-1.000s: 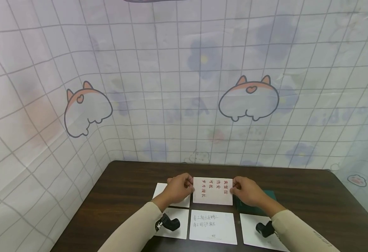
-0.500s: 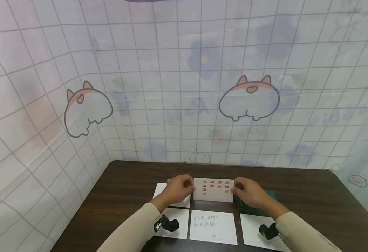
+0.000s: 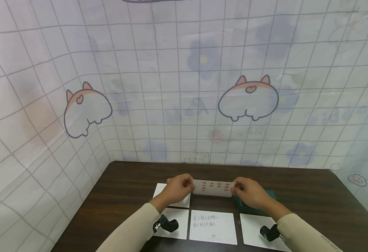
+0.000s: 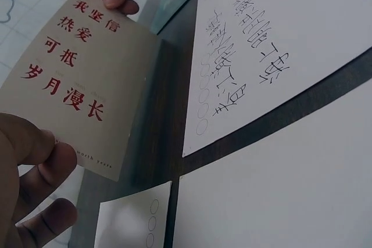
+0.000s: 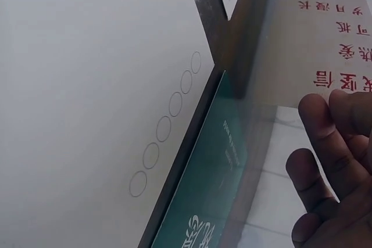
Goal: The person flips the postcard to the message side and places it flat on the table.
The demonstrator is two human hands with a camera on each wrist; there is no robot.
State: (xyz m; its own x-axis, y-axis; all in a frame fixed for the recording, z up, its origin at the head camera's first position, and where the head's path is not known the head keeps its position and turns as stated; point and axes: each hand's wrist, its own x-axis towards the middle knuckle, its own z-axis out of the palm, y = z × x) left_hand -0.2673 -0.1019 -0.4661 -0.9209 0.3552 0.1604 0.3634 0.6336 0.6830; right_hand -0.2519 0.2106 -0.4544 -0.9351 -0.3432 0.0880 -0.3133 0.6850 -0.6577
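Observation:
Both hands hold a postcard (image 3: 213, 188) with red Chinese characters, raised above the table and tilted. My left hand (image 3: 178, 189) pinches its left edge between thumb and fingers. At the opposite edge, my right hand (image 3: 251, 193) pinches it the same way; its other fingers are spread apart in the right wrist view. Below the raised postcard lies a white card (image 3: 213, 232) with handwritten lines. A green card (image 3: 247, 209) lies partly hidden under my right hand, and a white card (image 3: 185, 202) lies partly behind my left hand.
More white cards lie at the front: one front-left card (image 3: 182, 232) and one front-right card (image 3: 250, 232), both partly covered by the wrist cameras. They rest on a dark wooden table (image 3: 133, 182). A patterned curtain (image 3: 177, 105) hangs behind the table.
The postcard has tilted, its lower edge rising, so its printed face looks much narrower from the head. Both hands stay almost in place and keep their hold.

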